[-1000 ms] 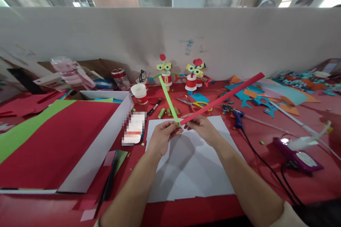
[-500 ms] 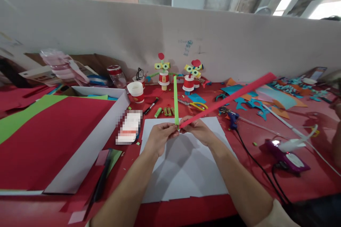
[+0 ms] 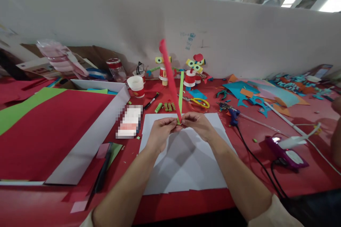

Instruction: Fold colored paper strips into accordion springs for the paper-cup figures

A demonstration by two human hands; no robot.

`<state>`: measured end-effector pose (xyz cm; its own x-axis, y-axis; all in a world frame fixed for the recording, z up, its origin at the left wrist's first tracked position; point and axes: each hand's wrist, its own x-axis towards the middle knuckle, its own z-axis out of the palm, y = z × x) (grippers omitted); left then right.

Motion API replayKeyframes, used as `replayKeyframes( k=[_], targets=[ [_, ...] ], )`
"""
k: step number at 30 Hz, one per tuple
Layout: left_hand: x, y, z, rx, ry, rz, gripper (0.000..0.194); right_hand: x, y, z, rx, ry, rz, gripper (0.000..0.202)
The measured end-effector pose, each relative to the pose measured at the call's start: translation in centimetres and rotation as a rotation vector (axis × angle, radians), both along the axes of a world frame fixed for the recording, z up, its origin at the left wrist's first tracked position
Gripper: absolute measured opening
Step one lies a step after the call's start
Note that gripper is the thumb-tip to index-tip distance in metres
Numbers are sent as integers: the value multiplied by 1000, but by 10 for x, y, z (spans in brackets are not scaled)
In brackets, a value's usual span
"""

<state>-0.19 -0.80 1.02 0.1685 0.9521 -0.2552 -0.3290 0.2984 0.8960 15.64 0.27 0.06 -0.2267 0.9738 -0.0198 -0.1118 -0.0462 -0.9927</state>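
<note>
Above a white sheet (image 3: 186, 170), my left hand (image 3: 162, 133) and my right hand (image 3: 198, 126) meet with fingertips pinched at the joined lower ends of two paper strips. The green strip (image 3: 181, 90) rises nearly upright from the pinch. Crossing it low down, the red strip (image 3: 169, 74) leans up and to the left, blurred at its upper end. Both hands are closed on this joint; which fingers hold which strip is partly hidden. Several folded green paper pieces (image 3: 168, 106) lie just beyond the sheet.
Yellow-handled scissors (image 3: 199, 103), a blue glue gun (image 3: 234, 117) with a black cable and a purple power strip (image 3: 287, 152) are on the right. Paper-cup figures (image 3: 190, 78) stand behind. To the left are a phone (image 3: 129, 122), a marker (image 3: 151, 100) and a box of coloured paper (image 3: 87, 142).
The red strip has swung from pointing up-right to leaning up-left across the green one. The green strip tilts slightly right now. The camera view has shifted a little.
</note>
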Motion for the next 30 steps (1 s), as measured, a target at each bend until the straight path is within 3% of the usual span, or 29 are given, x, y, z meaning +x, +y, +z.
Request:
replayKeyframes(
  k=[6,14,24,30],
  targets=[
    [2,1,-1,4,-28,14,13,-1,-3,9,-28,-86,-65,21],
    [5,2,-5,29,-55,6,12,-4,-4,5,-18,-81,-141,24],
    [4,0,-5,49,-38,-8,6,-1,-5,9,4,-90,-133,36],
    [7,-1,-7,38,-41,35,20,-6,-7,10,17,-60,-172,36]
  ],
)
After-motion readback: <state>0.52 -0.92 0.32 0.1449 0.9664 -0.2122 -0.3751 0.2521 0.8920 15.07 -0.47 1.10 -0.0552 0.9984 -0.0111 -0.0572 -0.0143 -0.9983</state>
